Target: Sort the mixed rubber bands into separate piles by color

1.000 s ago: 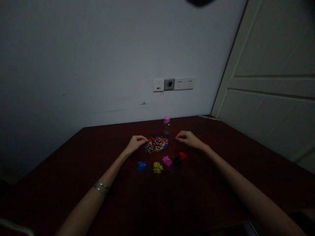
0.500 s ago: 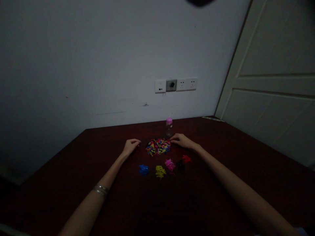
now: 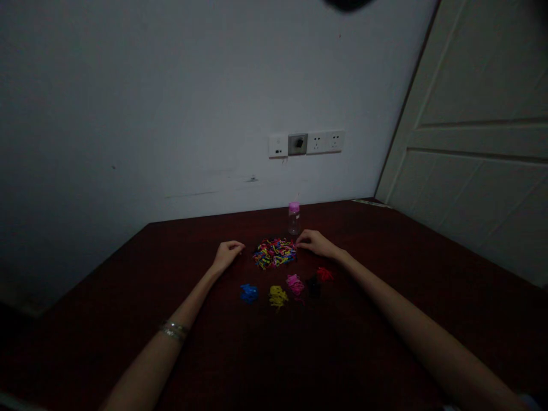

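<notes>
A mixed heap of small, thin, brightly coloured pieces (image 3: 274, 253) lies mid-table; their exact kind is too small to make out. Just left of it rests my left hand (image 3: 228, 254), thumb and fingers brought together in a pinch. At the heap's right edge, my right hand (image 3: 315, 243) also pinches, its fingertips touching or nearly touching the outermost pieces. What either pinch holds, if anything, is not visible. Nearer me are sorted piles: blue (image 3: 249, 293), yellow (image 3: 278, 296), pink (image 3: 295, 284), black (image 3: 314, 286) and red (image 3: 325, 274).
A clear bottle with a pink cap (image 3: 293, 220) stands upright behind the heap, close to my right hand. The dark reddish table (image 3: 205, 228) meets a wall with a row of sockets (image 3: 306, 144). A pale panelled door (image 3: 471, 142) is at the right.
The whole view has shifted slightly, so things sit a little higher. Both hands keep nearly the same places beside the heap, and the piles look unchanged.
</notes>
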Demonstrator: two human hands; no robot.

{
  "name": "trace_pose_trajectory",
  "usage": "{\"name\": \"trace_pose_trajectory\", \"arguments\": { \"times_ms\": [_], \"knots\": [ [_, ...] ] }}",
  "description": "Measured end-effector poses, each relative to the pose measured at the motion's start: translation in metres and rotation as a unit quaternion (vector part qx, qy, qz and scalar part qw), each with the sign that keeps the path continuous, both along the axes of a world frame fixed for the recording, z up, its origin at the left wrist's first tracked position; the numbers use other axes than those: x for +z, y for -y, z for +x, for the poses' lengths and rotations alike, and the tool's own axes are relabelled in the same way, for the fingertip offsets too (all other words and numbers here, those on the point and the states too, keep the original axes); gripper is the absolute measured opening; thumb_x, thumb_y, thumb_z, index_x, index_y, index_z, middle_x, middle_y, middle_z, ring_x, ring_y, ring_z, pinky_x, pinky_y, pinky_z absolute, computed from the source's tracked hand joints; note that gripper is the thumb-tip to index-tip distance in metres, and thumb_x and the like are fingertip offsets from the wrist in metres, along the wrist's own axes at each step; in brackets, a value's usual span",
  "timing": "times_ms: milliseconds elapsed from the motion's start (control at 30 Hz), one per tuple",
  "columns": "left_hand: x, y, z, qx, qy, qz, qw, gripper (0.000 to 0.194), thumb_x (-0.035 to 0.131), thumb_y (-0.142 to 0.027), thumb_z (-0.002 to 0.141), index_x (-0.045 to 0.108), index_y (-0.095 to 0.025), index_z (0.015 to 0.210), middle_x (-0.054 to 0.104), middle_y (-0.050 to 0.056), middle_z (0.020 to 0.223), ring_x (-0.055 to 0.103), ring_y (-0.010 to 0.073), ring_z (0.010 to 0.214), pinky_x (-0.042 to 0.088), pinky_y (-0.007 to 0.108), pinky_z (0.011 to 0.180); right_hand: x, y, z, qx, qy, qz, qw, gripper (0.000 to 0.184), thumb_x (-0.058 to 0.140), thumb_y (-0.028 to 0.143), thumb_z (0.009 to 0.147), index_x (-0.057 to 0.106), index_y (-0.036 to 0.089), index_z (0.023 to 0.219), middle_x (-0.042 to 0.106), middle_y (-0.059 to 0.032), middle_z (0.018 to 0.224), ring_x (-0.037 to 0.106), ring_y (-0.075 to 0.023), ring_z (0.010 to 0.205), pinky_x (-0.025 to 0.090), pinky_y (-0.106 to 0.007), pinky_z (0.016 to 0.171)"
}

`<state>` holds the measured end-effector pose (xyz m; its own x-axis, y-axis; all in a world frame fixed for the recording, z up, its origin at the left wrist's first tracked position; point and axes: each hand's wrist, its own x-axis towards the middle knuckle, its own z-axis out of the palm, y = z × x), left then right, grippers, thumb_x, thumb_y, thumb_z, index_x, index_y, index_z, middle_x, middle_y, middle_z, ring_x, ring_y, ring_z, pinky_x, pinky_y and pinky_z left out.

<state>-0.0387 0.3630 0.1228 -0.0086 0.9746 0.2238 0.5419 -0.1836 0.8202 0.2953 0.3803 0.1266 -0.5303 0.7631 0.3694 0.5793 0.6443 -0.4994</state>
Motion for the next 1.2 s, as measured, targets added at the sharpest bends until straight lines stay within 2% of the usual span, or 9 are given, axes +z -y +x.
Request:
{"name": "trace_pose_trajectory", "arguments": {
  "times_ms": [200,533,733,933,1067,1200],
  "knots": [
    [0.0,0.0,0.001,0.002,0.001,0.001,1.0,0.024,0.057,-0.031,0.066,0.069,-0.011,0.074,0.062,0.002,0.057,0.055,0.0136,0.055,0.039,0.021,0.053,0.004,0.0,0.003,-0.006,-0.016,-0.001,1.0,0.013,0.061,0.028,0.075,0.068,0.017,0.075,0.062,-0.0046,0.08,0.057,-0.0174,0.076,0.044,-0.029,0.07],
    [0.002,0.003,0.002,0.0,-0.005,0.008,1.0,0.022,0.056,-0.028,0.066,0.069,-0.012,0.073,0.063,0.002,0.058,0.056,0.0136,0.056,0.04,0.022,0.054,0.013,0.003,0.015,-0.027,-0.046,-0.004,0.999,0.015,0.06,0.03,0.075,0.066,0.016,0.076,0.062,-0.0044,0.08,0.057,-0.0169,0.077,0.044,-0.03,0.073],
    [0.001,0.003,0.002,-0.001,-0.016,0.004,1.0,0.023,0.055,-0.029,0.066,0.068,-0.011,0.074,0.063,0.002,0.058,0.056,0.0141,0.057,0.04,0.022,0.054,0.033,0.016,0.012,-0.032,-0.065,-0.016,0.997,0.017,0.06,0.032,0.075,0.065,0.016,0.074,0.061,-0.0044,0.079,0.057,-0.0172,0.077,0.045,-0.031,0.073],
    [-0.003,-0.001,-0.002,-0.022,-0.03,0.018,0.999,0.024,0.053,-0.029,0.067,0.068,-0.012,0.074,0.064,0.003,0.063,0.057,0.0148,0.061,0.041,0.022,0.057,0.05,0.057,-0.008,0.067,-0.046,-0.046,0.996,0.017,0.061,0.034,0.076,0.065,0.018,0.076,0.061,-0.0041,0.083,0.057,-0.0158,0.079,0.045,-0.03,0.075],
    [-0.005,-0.002,-0.001,-0.026,-0.031,0.02,0.999,0.025,0.053,-0.031,0.066,0.068,-0.012,0.073,0.063,0.003,0.061,0.056,0.0147,0.059,0.04,0.023,0.056,0.047,0.084,-0.018,0.138,-0.026,-0.075,0.987,0.017,0.059,0.034,0.079,0.066,0.018,0.079,0.06,-0.0035,0.088,0.056,-0.0142,0.081,0.045,-0.029,0.076],
    [-0.004,-0.001,0.0,-0.024,-0.029,0.01,0.999,0.027,0.053,-0.032,0.066,0.068,-0.011,0.073,0.062,0.003,0.058,0.055,0.0141,0.056,0.04,0.022,0.055,0.042,0.096,-0.022,0.146,-0.005,-0.081,0.986,0.016,0.058,0.032,0.079,0.066,0.018,0.078,0.059,-0.0035,0.089,0.056,-0.0142,0.084,0.044,-0.028,0.078]
  ]
}}
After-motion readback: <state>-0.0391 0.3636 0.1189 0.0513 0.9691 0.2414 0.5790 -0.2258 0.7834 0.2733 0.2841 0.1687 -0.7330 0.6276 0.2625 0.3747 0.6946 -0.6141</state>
